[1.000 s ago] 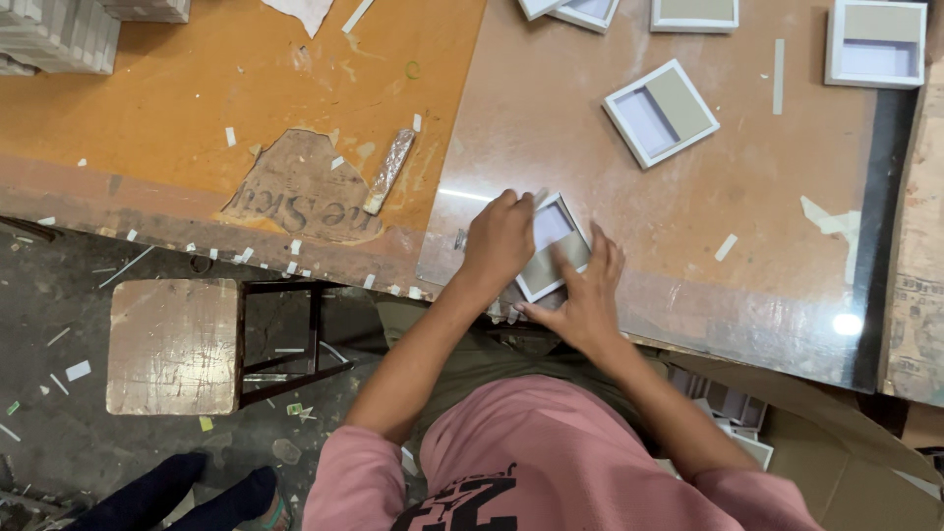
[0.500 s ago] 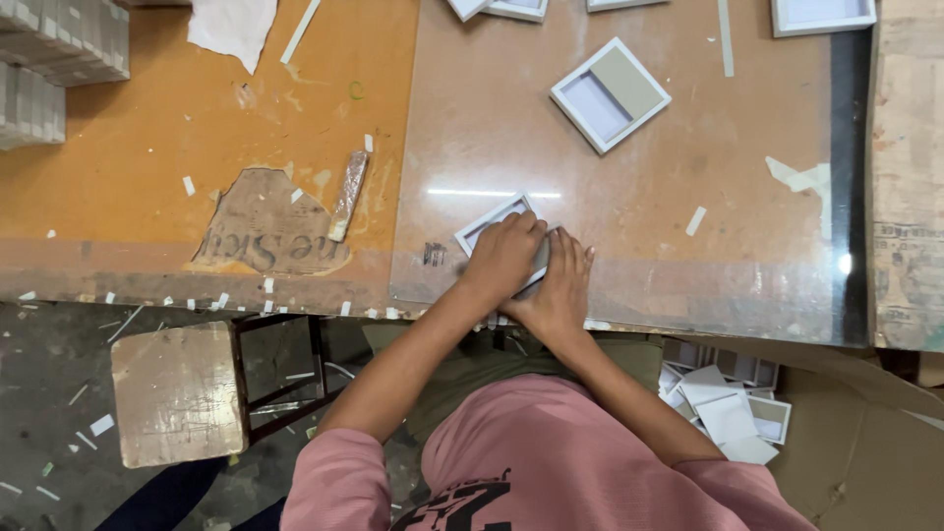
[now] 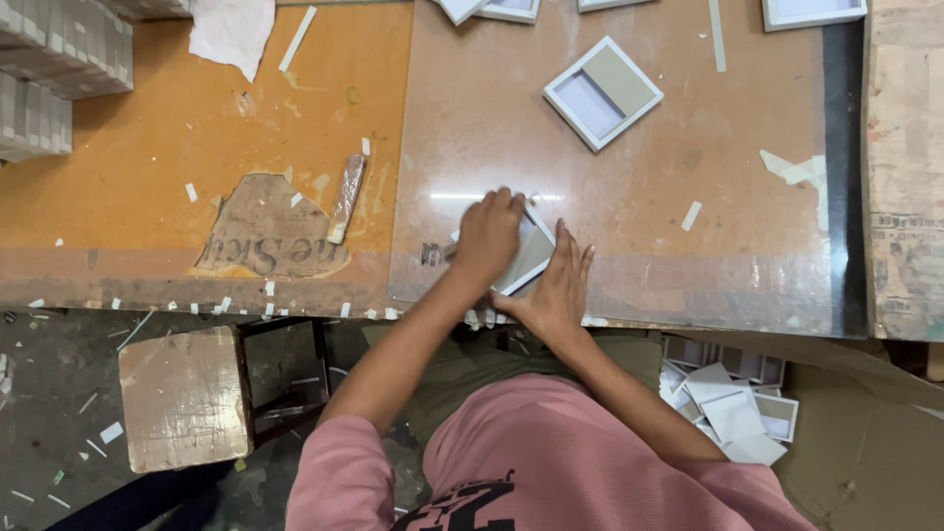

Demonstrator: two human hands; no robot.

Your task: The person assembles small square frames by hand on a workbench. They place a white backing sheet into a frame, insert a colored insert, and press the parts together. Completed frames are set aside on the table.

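A small square box tray [image 3: 529, 254], white-edged with a beige inside, lies on the glossy brown table top [image 3: 688, 147] near its front edge. My left hand [image 3: 487, 236] lies over its left half, fingers curled down on it. My right hand [image 3: 558, 285] presses flat against the tray's lower right side, fingers stretched out. Both hands touch the tray, and much of it is hidden under them.
Another white square tray [image 3: 602, 92] sits farther back, with more at the far edge. Stacked grey boards [image 3: 49, 69] stand at the far left on the orange surface. A wooden stool [image 3: 182, 395] is below left. A cardboard box with several trays [image 3: 733, 398] is at lower right.
The view has shifted, so the table sits lower in frame. My left hand still covers the tray; my right hand has spread out flat along its lower right side.
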